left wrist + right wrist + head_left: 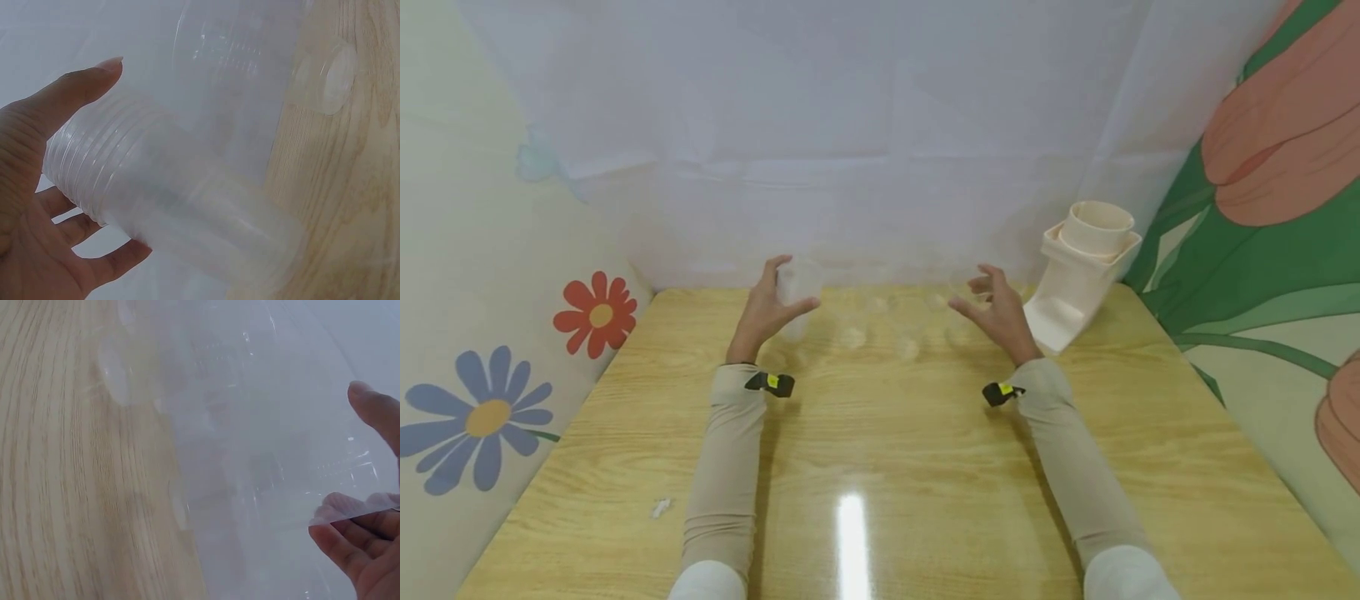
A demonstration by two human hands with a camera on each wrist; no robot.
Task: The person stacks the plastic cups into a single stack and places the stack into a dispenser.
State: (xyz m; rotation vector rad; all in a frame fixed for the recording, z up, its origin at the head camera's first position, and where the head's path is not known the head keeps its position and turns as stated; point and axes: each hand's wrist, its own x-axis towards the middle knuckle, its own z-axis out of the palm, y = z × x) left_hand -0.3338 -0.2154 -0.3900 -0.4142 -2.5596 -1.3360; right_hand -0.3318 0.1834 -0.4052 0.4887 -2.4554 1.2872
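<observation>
My left hand (765, 310) curves around the rim end of a stack of nested clear plastic cups (801, 285). The left wrist view shows the ribbed rims of the cup stack (112, 156) between the thumb and the fingers, fingertips right at its side. My right hand (1002, 315) is held with thumb and fingers spread apart, beside the clear cups at the right. In the right wrist view, clear plastic (350, 469) overlaps the fingertips of the right hand (372, 547), and the thumb stands away from them. Cup outlines are faint against the white backdrop.
Several clear cups (907, 345) stand in a group on the wooden table (925, 467) between the hands. A cream-coloured holder (1067, 283) with a round upper opening stands at the back right. A small white scrap (660, 507) lies front left. White cloth (850, 150) hangs behind the table.
</observation>
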